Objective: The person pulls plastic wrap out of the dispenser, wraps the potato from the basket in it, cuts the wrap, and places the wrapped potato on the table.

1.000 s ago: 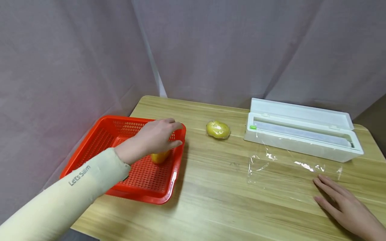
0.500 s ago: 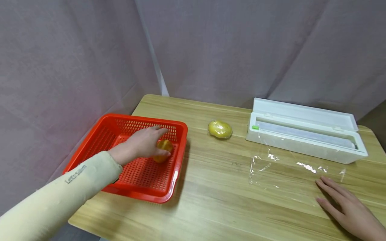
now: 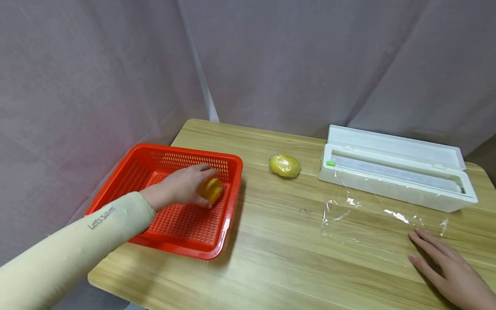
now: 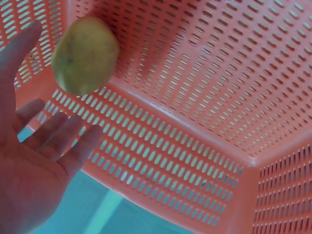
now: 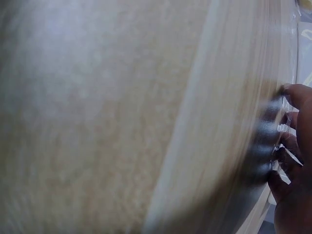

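A yellow-brown potato (image 3: 212,190) lies inside the red plastic basket (image 3: 228,224), near its right wall. My left hand (image 3: 190,185) reaches down into the basket beside it. In the left wrist view the thumb and fingers are spread apart, with the potato (image 4: 85,56) just beyond them. My right hand (image 3: 445,262) rests with fingers extended at the near right part of a clear sheet of cling film (image 3: 364,228). That film runs out of the front of a white dispenser box (image 3: 395,189), whose lid stands up. The right wrist view shows the fingertips (image 5: 287,90) close to the tabletop.
A second potato (image 3: 284,165), wrapped in film, sits on the wooden table (image 3: 271,258) between the basket and the dispenser. A green slider (image 3: 330,163) is at the dispenser's left end. Grey curtain (image 3: 271,64) hangs behind and to the left of the table.
My left hand has lowered into the basket and come down beside the potato. The right hand has stayed on the film. The view has shifted slightly.
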`<state>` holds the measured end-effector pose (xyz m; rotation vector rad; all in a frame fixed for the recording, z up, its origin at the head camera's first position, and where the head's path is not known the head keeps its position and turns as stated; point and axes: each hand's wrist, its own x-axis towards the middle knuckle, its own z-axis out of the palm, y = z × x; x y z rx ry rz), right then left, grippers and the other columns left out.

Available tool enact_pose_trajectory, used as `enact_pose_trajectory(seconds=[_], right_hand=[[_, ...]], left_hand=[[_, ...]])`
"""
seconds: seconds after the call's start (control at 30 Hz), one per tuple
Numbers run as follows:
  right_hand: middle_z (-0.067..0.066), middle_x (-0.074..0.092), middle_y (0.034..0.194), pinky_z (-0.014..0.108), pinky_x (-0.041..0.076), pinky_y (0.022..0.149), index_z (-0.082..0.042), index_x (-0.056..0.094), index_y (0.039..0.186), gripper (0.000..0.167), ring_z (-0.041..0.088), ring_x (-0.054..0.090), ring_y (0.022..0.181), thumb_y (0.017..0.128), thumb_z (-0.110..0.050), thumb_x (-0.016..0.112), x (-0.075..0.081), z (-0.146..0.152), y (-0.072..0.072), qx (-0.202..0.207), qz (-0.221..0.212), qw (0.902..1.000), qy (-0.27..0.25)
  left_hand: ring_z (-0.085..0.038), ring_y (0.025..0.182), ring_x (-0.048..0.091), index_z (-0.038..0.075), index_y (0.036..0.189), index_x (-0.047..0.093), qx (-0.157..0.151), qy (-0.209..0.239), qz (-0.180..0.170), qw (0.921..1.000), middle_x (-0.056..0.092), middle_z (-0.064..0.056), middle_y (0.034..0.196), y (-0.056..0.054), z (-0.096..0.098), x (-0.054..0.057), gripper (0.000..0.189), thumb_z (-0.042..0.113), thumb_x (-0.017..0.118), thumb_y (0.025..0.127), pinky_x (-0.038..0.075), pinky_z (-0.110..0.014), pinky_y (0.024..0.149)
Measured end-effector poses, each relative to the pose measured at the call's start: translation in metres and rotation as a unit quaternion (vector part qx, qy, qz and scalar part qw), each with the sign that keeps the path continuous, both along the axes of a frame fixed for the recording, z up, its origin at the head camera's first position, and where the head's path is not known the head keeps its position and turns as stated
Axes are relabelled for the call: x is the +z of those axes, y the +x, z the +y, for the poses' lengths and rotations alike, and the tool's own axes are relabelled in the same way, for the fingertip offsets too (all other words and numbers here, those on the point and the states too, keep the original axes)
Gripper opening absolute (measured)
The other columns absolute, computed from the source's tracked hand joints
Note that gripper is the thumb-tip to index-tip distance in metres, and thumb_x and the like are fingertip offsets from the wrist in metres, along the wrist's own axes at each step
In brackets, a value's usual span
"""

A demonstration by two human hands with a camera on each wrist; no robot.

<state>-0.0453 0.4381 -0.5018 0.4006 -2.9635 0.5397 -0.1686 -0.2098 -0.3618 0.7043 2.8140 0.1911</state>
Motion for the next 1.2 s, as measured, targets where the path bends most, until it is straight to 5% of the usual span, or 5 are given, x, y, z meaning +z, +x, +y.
enact_pose_trajectory(seconds=[0.33, 0.67, 1.2], right_hand=[[0.029, 0.024, 0.172, 0.065, -0.003, 0.128, -0.002, 0.034, 0.166, 0.070, 0.055, 0.016, 0.157, 0.107, -0.022, 0.067, 0.000, 0.000, 0.000, -0.004, -0.001, 1.0000, 0.005], [0.029, 0.026, 0.171, 0.060, -0.005, 0.130, -0.001, 0.036, 0.164, 0.068, 0.054, 0.016, 0.158, 0.107, -0.021, 0.068, -0.002, 0.000, 0.000, -0.007, 0.004, 1.0000, 0.001], [0.030, 0.027, 0.170, 0.065, -0.002, 0.128, -0.001, 0.036, 0.164, 0.068, 0.054, 0.016, 0.158, 0.107, -0.021, 0.067, -0.001, -0.002, 0.000, -0.008, 0.004, 1.0000, -0.003]], left_hand=[[-0.039, 0.140, 0.055, 0.011, 0.156, 0.052, -0.073, -0.046, 0.020, 0.9961, 0.052, -0.018, 0.155, -0.008, -0.004, -0.005, 0.094, 0.034, 0.098, 0.078, 0.050, -0.055, 0.112], [-0.038, 0.136, 0.056, 0.011, 0.157, 0.051, -0.049, -0.038, 0.003, 0.9981, 0.053, -0.019, 0.153, -0.012, -0.002, -0.011, 0.093, 0.037, 0.096, 0.080, 0.049, -0.054, 0.113], [-0.037, 0.132, 0.059, 0.007, 0.149, 0.057, -0.068, -0.032, 0.002, 0.9972, 0.055, -0.021, 0.148, -0.014, 0.001, -0.021, 0.078, 0.021, 0.094, 0.082, 0.052, -0.052, 0.111]])
